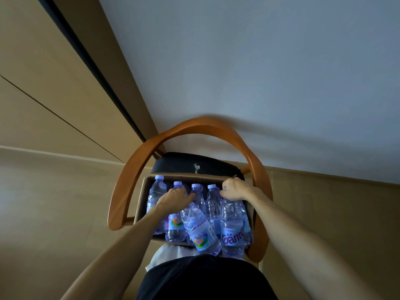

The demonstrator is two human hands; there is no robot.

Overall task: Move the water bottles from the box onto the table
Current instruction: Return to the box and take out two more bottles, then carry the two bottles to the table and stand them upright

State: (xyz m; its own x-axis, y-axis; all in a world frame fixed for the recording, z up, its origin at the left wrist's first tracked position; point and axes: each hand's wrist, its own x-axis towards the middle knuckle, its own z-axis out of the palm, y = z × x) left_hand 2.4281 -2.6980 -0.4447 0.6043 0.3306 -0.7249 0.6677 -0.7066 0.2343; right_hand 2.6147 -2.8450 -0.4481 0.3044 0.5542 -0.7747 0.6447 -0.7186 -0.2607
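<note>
Both hands [176, 197] [234, 189] on upright, cap-up water bottles [213, 204]

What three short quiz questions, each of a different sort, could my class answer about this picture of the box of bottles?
1. True or false: the cardboard box sits on the chair.
2. Which hand grips the top of a bottle at the box's right end? A) left hand B) right hand
3. Fill in: the bottle caps are pale ____.

Key: 1 true; 2 B; 3 blue.
</note>
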